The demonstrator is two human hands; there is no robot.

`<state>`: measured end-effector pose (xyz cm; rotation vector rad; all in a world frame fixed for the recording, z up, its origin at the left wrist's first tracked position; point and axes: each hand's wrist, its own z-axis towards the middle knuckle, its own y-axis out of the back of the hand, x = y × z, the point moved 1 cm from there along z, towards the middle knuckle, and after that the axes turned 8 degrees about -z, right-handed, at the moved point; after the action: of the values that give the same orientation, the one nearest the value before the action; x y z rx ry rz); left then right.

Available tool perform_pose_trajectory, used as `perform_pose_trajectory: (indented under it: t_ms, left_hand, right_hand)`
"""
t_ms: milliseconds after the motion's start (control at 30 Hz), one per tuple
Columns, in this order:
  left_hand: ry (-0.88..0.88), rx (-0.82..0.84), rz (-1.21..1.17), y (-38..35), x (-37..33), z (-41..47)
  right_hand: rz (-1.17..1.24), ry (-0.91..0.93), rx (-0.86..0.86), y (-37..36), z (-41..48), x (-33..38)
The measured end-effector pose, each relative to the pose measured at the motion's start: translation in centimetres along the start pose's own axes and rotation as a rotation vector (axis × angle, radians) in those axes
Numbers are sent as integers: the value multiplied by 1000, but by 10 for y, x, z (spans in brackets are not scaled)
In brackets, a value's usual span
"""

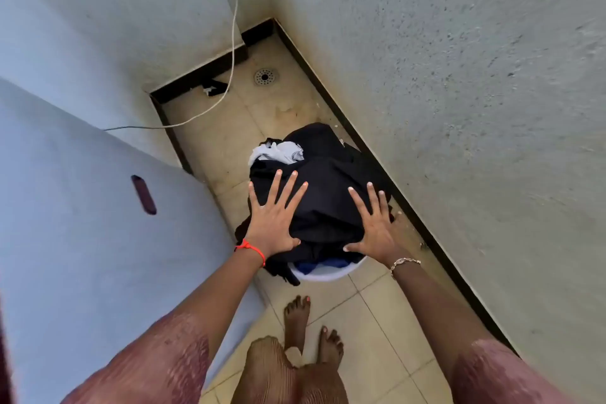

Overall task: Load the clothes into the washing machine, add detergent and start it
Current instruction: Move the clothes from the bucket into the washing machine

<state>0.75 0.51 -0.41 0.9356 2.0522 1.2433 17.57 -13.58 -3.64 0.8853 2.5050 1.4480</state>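
A home wash corner: beige tiled floor (387,315) with a round metal drain (265,76), rough plastered walls (459,75), and a white plastic basket (328,274) heaped with dark clothes (328,180).

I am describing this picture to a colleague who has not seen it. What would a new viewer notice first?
First, the two open hands, left hand and right hand, spread over a heap of dark clothes in a white basket on the tiled floor at the centre. Next, a white cable hangs down the far wall beside a round floor drain.
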Motion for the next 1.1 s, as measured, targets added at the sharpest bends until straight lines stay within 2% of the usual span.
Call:
perform_pose_trajectory:
  t_ms: [133, 267, 367, 467, 600, 733, 933, 1100]
  left_hand:
    - [6, -7, 53, -35, 14, 30]
    - [-35, -42, 44, -61, 32, 60]
    - [-24, 5, -3, -81, 45, 78]
    - [-4, 83, -28, -96, 42, 85]
    - [-28, 90, -3, -101, 20, 77]
    - [-79, 132, -28, -70, 7, 62]
    - [-134, 117, -178, 27, -3, 29]
    - [-136, -31, -207, 111, -21, -13]
  right_hand:
    - [-101, 31, -11, -20, 48, 6]
    - [-111, 33, -56, -36, 93, 5]
    - [-92, 67, -34, -47, 118, 6]
    - [2, 154, -31, -51, 129, 4]
    - [-18, 189, -102, -43, 120, 9]
    - [-19, 196, -152, -21, 93, 14]
    - [254, 222, -391, 61, 32, 32]
    - [318, 238, -483, 144, -22, 48]
